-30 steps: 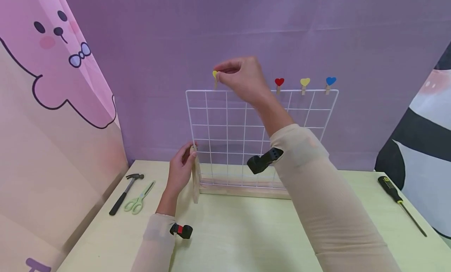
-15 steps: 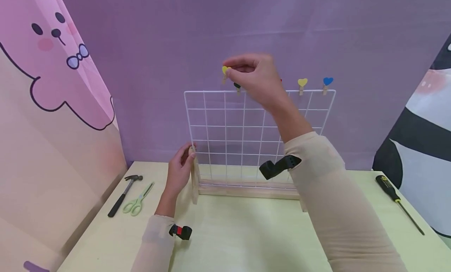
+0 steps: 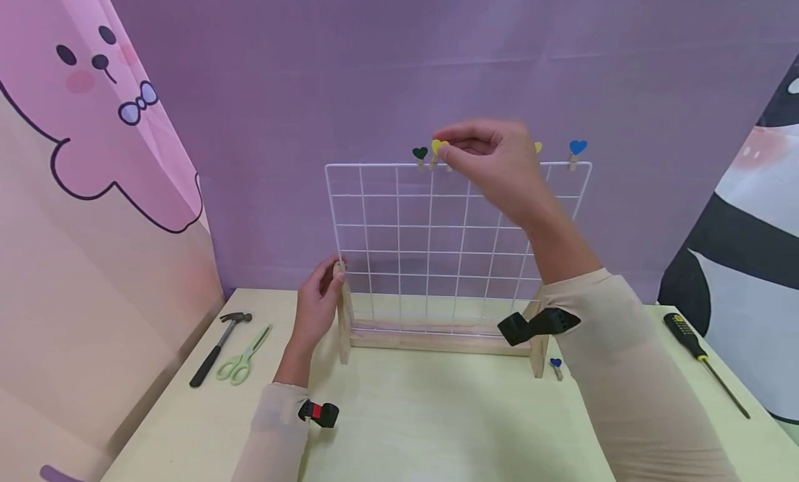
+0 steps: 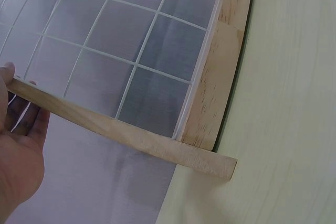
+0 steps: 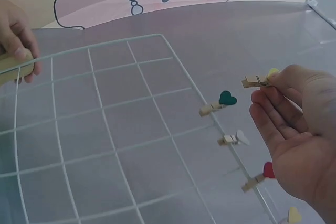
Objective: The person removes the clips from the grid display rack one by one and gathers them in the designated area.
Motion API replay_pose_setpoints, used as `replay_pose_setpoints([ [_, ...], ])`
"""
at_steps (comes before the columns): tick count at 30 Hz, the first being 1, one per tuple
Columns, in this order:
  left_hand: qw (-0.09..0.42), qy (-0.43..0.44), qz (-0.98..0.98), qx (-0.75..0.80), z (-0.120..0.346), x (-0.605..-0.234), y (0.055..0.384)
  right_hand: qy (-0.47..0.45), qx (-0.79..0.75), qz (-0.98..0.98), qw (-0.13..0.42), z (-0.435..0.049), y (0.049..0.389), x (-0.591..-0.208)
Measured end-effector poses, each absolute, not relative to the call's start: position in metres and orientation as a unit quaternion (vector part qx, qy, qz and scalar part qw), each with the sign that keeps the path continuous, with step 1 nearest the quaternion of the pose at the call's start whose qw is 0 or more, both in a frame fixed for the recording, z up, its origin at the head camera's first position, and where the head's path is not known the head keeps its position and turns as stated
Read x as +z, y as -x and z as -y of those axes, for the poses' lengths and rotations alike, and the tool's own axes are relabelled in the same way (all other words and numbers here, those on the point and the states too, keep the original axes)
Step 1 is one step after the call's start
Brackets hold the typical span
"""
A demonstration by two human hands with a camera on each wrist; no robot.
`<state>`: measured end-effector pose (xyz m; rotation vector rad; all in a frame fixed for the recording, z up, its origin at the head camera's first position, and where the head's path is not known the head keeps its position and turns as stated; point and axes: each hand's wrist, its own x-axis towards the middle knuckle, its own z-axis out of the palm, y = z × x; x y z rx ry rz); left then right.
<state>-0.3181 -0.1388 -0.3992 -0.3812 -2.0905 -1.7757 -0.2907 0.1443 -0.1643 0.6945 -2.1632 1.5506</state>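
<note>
A white wire grid (image 3: pixel 414 225) stands upright in a wooden base (image 3: pixel 437 340). My right hand (image 3: pixel 493 166) pinches a small wooden clothespin with a yellow heart (image 5: pixel 256 82); in the right wrist view it is off the wire. Clipped along the top wire are clothespins with a green heart (image 5: pixel 227 98), a white heart (image 5: pixel 241 137), a red heart (image 5: pixel 269 170), a pale yellow heart (image 5: pixel 294 214) and a blue heart (image 3: pixel 578 147). My left hand (image 3: pixel 317 303) grips the stand's left wooden upright (image 4: pixel 126 129) between thumb and fingers.
On the table's left side lie a claw hammer (image 3: pixel 218 349) and light green scissors (image 3: pixel 243 357). A screwdriver (image 3: pixel 704 360) lies near the right edge. A clothespin with a dark blue heart (image 3: pixel 556 367) lies beside the stand's right foot. A purple cloth (image 3: pixel 268 121) hangs behind.
My right hand has moved right along the grid's top with the yellow-heart clothespin. The green-heart clothespin and the dark blue one on the table are now uncovered. My left hand keeps its place.
</note>
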Motion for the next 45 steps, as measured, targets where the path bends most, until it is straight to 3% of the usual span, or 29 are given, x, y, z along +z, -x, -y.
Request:
replay_pose_setpoints([
  [10, 0.193, 0.138, 0.748, -0.62, 0.137, -0.394, 0.311, -0.249, 0.515, 0.791, 0.218, -0.186, 0.275, -0.193],
  [18, 0.204, 0.147, 0.741, -0.623, 0.142, -0.415, 0.332, -0.209, 0.475, 0.825, 0.222, -0.225, 0.265, -0.219],
  [33, 0.208, 0.15, 0.745, -0.616, 0.144, -0.415, 0.332, -0.149, 0.455, 0.857, 0.191, -0.282, 0.247, -0.281],
  [40, 0.195, 0.138, 0.757, -0.608, 0.14, -0.4, 0.317, -0.136, 0.445, 0.87, 0.161, -0.305, 0.233, -0.325],
  [45, 0.204, 0.142, 0.753, -0.609, 0.141, -0.407, 0.325, -0.127, 0.455, 0.87, 0.145, -0.317, 0.224, -0.361],
])
